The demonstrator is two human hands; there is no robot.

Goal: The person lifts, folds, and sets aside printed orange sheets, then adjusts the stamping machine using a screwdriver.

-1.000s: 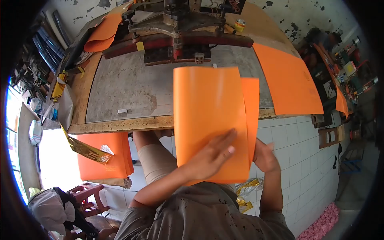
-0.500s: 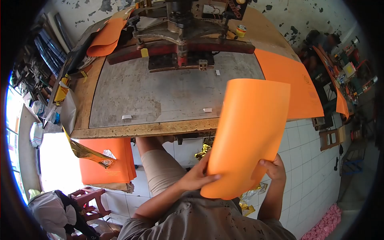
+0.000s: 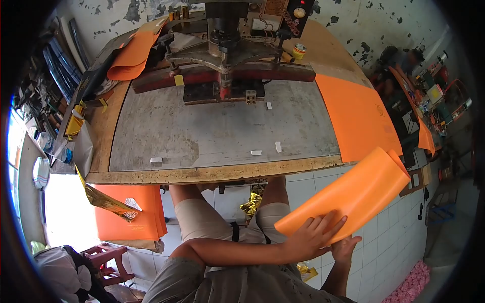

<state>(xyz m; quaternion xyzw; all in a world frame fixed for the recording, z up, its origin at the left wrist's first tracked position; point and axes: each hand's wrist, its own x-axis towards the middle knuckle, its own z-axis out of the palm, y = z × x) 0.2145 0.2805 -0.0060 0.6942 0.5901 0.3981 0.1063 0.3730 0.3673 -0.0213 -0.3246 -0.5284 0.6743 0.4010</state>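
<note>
A folded orange sheet is held tilted over my lap's right side, its far end up toward the table's right corner. My left hand lies across its lower part with the fingers spread over the surface. At the bottom edge of the sheet, my right hand grips it from below, partly hidden behind it. In front of me is a grey metal plate set in a wooden table, with small white pieces on it. A press stands over the plate's far part.
Flat orange sheets lie on the table's right side. Another folded orange sheet rests at the back left. Below the left edge sit stacked orange sheets and gold foil. A red stool stands lower left.
The folded orange sheet has moved from in front of me to the right and tilted over, both hands moving with it. More of the metal plate now shows.
</note>
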